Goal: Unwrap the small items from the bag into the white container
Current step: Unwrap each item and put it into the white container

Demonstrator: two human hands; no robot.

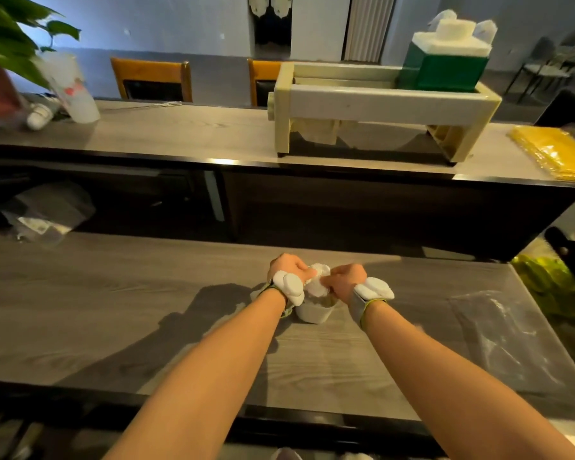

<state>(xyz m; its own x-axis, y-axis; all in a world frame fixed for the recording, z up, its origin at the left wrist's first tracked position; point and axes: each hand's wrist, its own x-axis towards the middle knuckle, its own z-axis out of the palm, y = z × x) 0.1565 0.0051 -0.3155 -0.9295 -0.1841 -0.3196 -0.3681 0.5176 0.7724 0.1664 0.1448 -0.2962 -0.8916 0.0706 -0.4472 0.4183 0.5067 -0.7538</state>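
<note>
A small white-wrapped item [318, 278] is held between both hands just above the white container [313, 313], which stands on the grey wooden counter. My left hand [287, 265] pinches the wrapper from the left and my right hand [346, 278] pinches it from the right. Each wrist carries a white device on a strap. Some brownish contents show inside the container, partly hidden by my hands. A clear plastic bag [502, 336] lies flat on the counter to the right.
A raised counter [180, 137] behind carries a cream rack [379, 101] with a green box, yellow sheets [558, 151], a plastic cup [70, 88] and a plant. A crumpled clear bag [47, 210] lies far left. Green produce [545, 277] sits far right.
</note>
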